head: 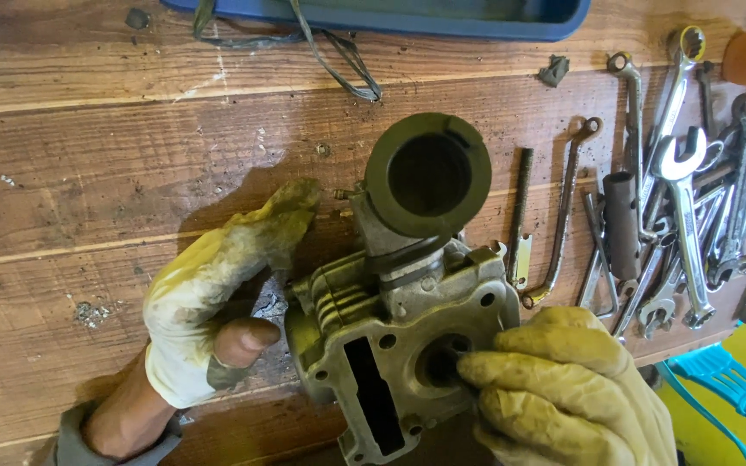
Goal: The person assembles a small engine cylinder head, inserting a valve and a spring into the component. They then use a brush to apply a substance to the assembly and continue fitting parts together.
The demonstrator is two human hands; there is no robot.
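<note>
On the wooden bench (88, 155), the engine cylinder head (399, 345) lies centre-frame. Left hand (209, 302), torn glove, rests against its finned side, fingers loosely extended. Right hand (563, 388) presses gathered fingertips into the round bore. Wrenches (675, 198) lie right.

The left hand (218, 298), gloved with one fingertip bared, is laid flat; the right hand (563, 388) is curled, fingertips pressed forward.

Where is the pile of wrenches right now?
In the head view, the pile of wrenches lies on the wooden workbench at the right, beyond the right hand and to the right of the engine cylinder head.
</note>
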